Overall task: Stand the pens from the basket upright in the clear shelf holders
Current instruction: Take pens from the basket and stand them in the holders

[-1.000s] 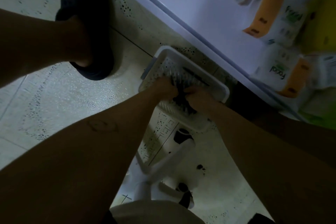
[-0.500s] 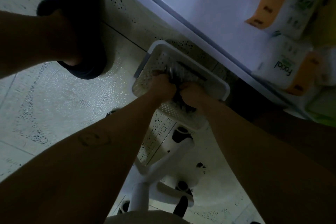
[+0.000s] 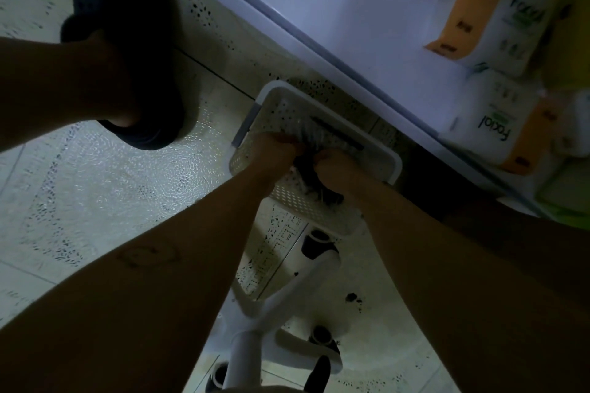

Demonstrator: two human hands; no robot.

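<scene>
- Pens (image 3: pixel 323 135) lie as a dark bundle inside the basket (image 3: pixel 300 202), one of them stretched along its far wall; the light is dim and you cannot count them.
- Your left hand (image 3: pixel 275 154) reaches into the basket with its fingers curled round the near end of the bundle.
- Your right hand (image 3: pixel 337 170) is just beside it, balled into a fist that grips the same pens; dark ends stick out between and below the two hands.
- The basket is white and perforated, has a grey handle on its left end, and sits on the floor (image 3: pixel 105 188) close against the shelf (image 3: pixel 289 21).
- Packs (image 3: pixel 498 17) in orange and white stand on the shelf at upper right.
- A white chair base (image 3: pixel 271 308) with dark casters stands on the tiles below the basket, between your forearms.
- Your foot in a dark slipper (image 3: pixel 124 29) rests on the floor at upper left, well apart from the basket.
</scene>
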